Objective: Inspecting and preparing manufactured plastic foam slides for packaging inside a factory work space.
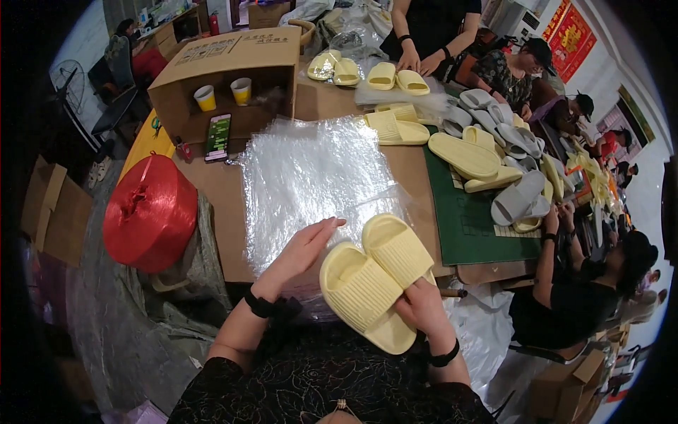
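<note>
The table (226,205) spreads ahead of both hands, brown and crowded. On it, just beyond the fingertips, lies a stack of clear bags (311,177). Left of the left hand, off the table edge, sits a red twine spool (150,212). Far ahead on the left an open carton (233,63) lies on its side with two yellow cups (223,93) inside and a phone (217,137) before it. Ahead to the right, loose slippers (487,152), yellow and grey, cover a green mat (466,226).

The slipper pair (378,279), pale yellow, is gripped from beneath by the right hand (422,311), soles together side by side, near the chest. The left hand (302,249) lies flat, fingers together, on the top bag.

To do this well, I judge the left fingers should rub the top film apart from the stack and open its mouth before the pair comes forward, kept aligned and toes first.
</note>
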